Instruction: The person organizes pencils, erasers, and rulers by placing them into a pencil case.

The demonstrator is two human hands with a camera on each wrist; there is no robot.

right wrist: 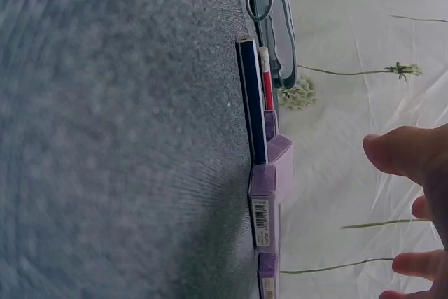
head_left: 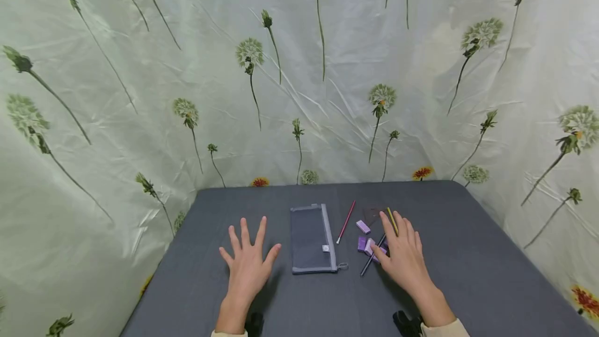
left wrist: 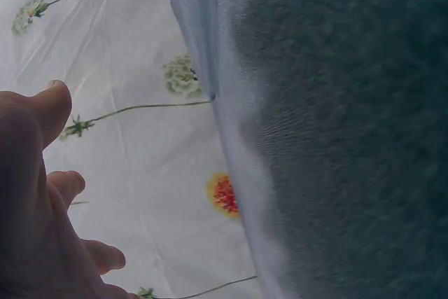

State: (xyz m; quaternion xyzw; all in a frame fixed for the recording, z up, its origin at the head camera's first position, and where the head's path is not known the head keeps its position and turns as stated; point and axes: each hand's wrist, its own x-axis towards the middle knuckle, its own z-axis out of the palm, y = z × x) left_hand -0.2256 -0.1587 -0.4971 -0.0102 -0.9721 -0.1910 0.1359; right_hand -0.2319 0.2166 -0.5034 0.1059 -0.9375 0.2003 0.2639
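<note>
My left hand hovers over the table left of a grey zip pouch, its fingers spread and holding nothing. The pouch lies flat, see-through, with a light zipper edge and a ring pull. Over on the right, my right hand is above a loose group of stationery, fingers extended and apart from it in the right wrist view. Several purple block-shaped erasers lie there, one bearing a barcode. A dark blue pencil leans across them. The yellow pencil is partly hidden behind my right fingers. Nearer the pouch is a red pencil.
A dark grey cloth covers the table. Behind and beside it hangs a pale curtain printed with dandelions. A small dark see-through piece lies beyond the erasers.
</note>
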